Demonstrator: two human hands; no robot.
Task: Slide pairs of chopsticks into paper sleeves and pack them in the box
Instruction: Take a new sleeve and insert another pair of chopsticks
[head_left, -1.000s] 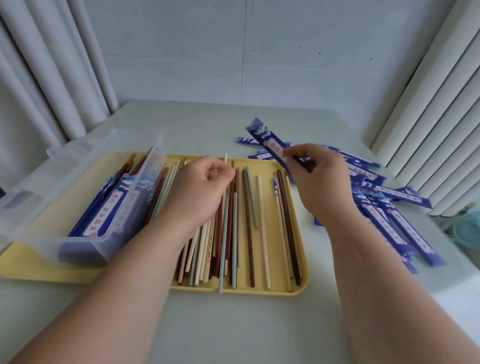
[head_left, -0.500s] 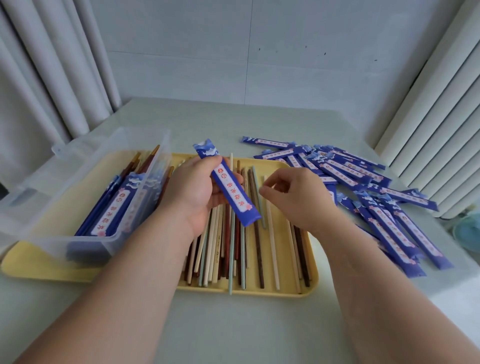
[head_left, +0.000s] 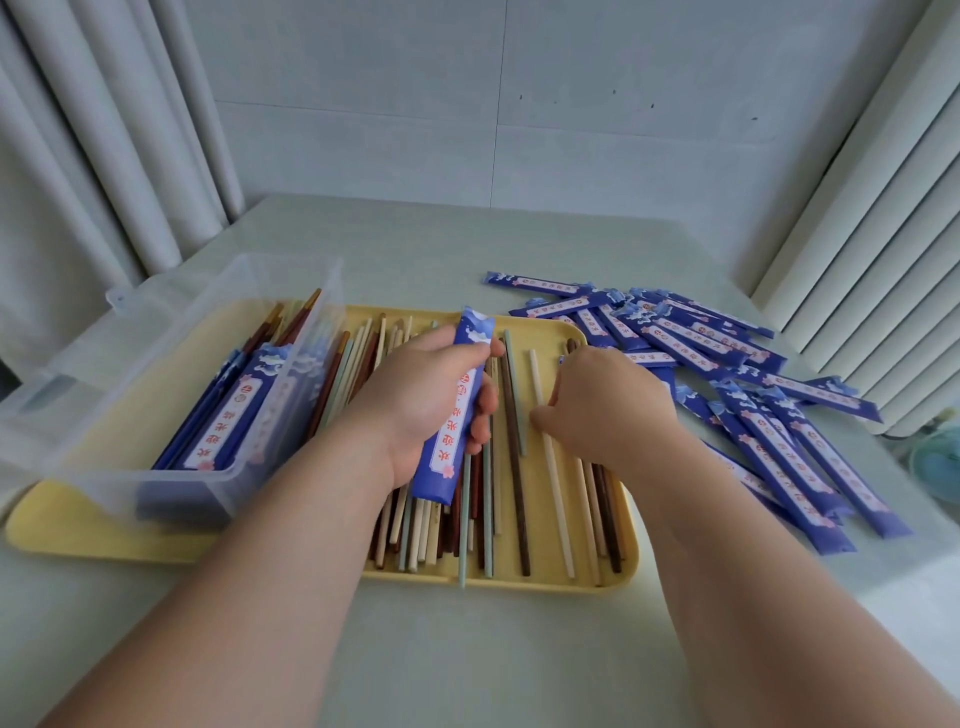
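All our left fingers (head_left: 485, 402) curl round a blue sleeve (head_left: 457, 415), just passed over from the right hand (head_left: 608, 405), whose fingers (head_left: 540, 417) now pinch a cream chopstick (head_left: 551, 467) on the tray (head_left: 550, 583). Filling can start; the box (head_left: 311, 332) waits at the left.

Paper, plastic and smooth sticks on a dull table.
The paper sleeve (head_left: 451, 421) gripped in the left hand (head_left: 423, 402) looked printed and faintly glossy, like the loose sleeves (head_left: 779, 441) right of the right hand (head_left: 608, 405). Left of the left hand, the box (head_left: 171, 332) was clear, smooth plastic. The tray (head_left: 545, 582) beneath both hands was matt plastic. The chopsticks (head_left: 517, 483) looked smooth, some wood-grained. The table (head_left: 467, 649) had a matt finish.
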